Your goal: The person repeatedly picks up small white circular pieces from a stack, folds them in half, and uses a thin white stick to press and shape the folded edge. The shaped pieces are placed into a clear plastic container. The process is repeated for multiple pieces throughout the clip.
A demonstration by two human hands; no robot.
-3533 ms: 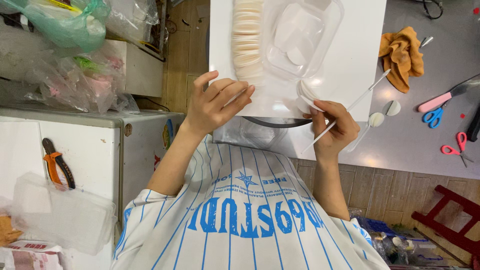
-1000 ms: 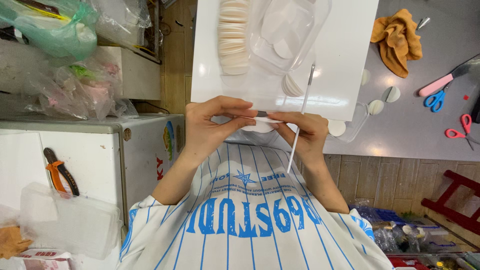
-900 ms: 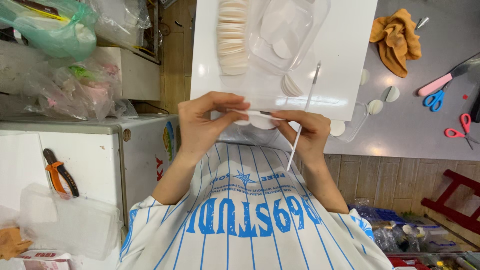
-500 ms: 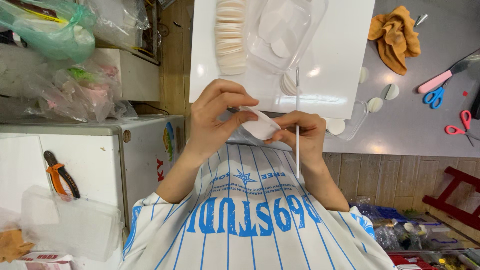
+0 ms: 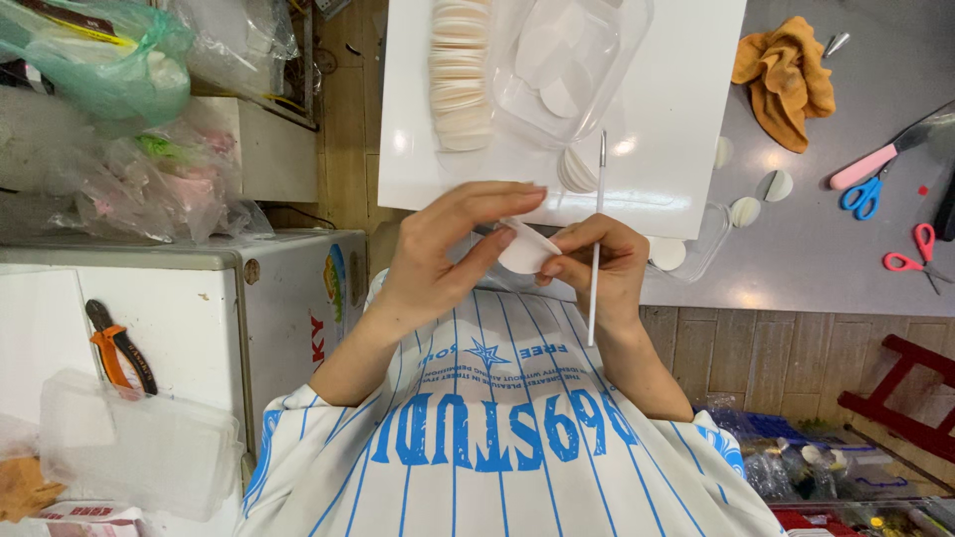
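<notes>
Nearest to the camera is the person's white shirt with blue stripes [image 5: 497, 447], and both forearms rise from it toward the table. Between the two hands, just above the shirt, is a small white round disc [image 5: 525, 249], a little bent. The left hand [image 5: 448, 254] holds the disc from the left side: the thumb presses on its near edge and the long fingers [image 5: 497, 199] arch over its top. The right hand [image 5: 602, 264] touches the disc on its right edge with the fingertips and at the same time grips a thin white stick [image 5: 595, 239], which stands almost upright, its far end reaching over the white board [image 5: 686, 99]. Both hands are closed narrowly on these things. On the board, further away, lies a row of stacked white discs [image 5: 460, 75], beside it on the right a clear plastic tray [image 5: 567, 60] with some discs inside, and a small fan of discs [image 5: 575, 171] at the near edge. To the right the grey table [image 5: 826, 259] carries an orange cloth [image 5: 784, 75], blue scissors [image 5: 861, 192], red scissors [image 5: 920, 249] and a few single discs. On the left side is a white cabinet [image 5: 179, 318] with orange pliers [image 5: 121, 348] on it, and plastic bags [image 5: 119, 109] further away.
</notes>
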